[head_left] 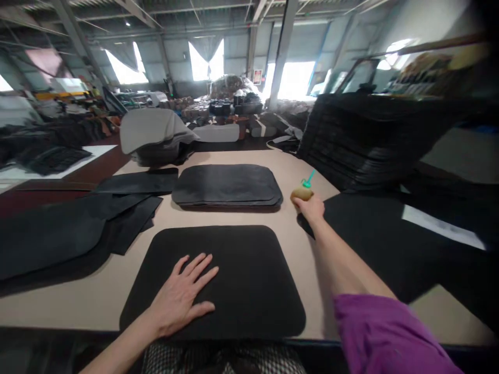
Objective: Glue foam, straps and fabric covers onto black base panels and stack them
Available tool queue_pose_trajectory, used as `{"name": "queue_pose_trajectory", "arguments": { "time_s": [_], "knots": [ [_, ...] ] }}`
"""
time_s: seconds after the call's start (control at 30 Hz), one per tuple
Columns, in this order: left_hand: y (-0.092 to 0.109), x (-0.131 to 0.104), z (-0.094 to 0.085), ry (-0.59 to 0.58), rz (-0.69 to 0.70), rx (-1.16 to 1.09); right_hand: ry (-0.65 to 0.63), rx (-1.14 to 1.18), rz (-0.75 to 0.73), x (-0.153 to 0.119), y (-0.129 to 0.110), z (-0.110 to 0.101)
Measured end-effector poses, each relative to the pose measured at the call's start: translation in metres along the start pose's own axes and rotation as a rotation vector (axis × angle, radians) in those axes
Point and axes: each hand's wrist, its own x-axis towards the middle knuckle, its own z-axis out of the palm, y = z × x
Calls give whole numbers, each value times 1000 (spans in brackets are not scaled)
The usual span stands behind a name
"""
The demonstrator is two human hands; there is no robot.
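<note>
My left hand (pixel 185 298) lies flat with spread fingers on a black rounded-corner panel (pixel 241 285) at the front of the table. To the right, my right hand (pixel 311 208) is wrapped round a yellowish squeeze bottle (pixel 301 194) with a green nozzle (pixel 309 179), which points up and slightly right. Behind the front panel sits a stack of similar dark panels (pixel 226 184), left of the bottle. What the front panel is made of I cannot tell.
Loose dark sheets (pixel 50 228) cover the left of the beige table (pixel 58 309). A tall black stack (pixel 362 140) stands at the back right, with black material (pixel 370 228) and a white paper strip (pixel 442 227) before it. Grey covered pieces (pixel 154 132) sit at the back left.
</note>
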Motion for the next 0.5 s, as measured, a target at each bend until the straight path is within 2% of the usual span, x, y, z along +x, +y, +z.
{"name": "queue_pose_trajectory", "arguments": {
  "time_s": [0.07, 0.13, 0.2, 0.27, 0.33, 0.4, 0.5],
  "knots": [
    [1, -1, -4, -19, -10, -33, 27, 134, 28, -5, -7, -8],
    [1, -1, -7, -19, -14, -68, 15, 401, 30, -14, -17, -22],
    [0, -2, -7, 3, -12, -99, -52, 769, 36, -28, -28, -40],
    [-2, -3, -5, 26, -6, -122, -167, 912, 4, -48, -37, -62],
    [-6, -3, -2, 35, -4, -136, -356, 941, -31, -73, -43, -82],
    [-10, -3, 1, 37, -3, -139, -493, 855, 1, -102, -48, -94],
    [-11, -4, 1, 57, -12, -113, -581, 700, 80, -151, -63, -93]
  ]
}}
